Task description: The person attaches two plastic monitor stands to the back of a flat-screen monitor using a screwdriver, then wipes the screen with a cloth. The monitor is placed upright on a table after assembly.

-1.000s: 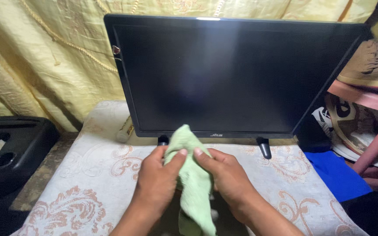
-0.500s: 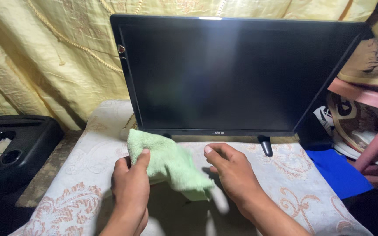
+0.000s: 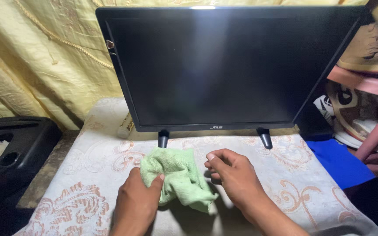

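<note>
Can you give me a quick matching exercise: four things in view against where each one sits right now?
Things:
1. green cloth
2. flat-screen monitor
3. blue sheet
4. black plastic tub

Places:
A. far left, beside the table
B. standing at the table's back
C. held by the left hand
D. right of the table, below the pink frame

Pairs: 1-C, 2-B, 3-D, 4-A

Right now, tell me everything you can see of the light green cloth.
The light green terry cloth is a soft, fluffy towel, bunched and folded, lying on the patterned cream tablecloth before the black flat screen. The left hand pinches its left edge; the right hand sits just beside it, apparently not touching.
</note>
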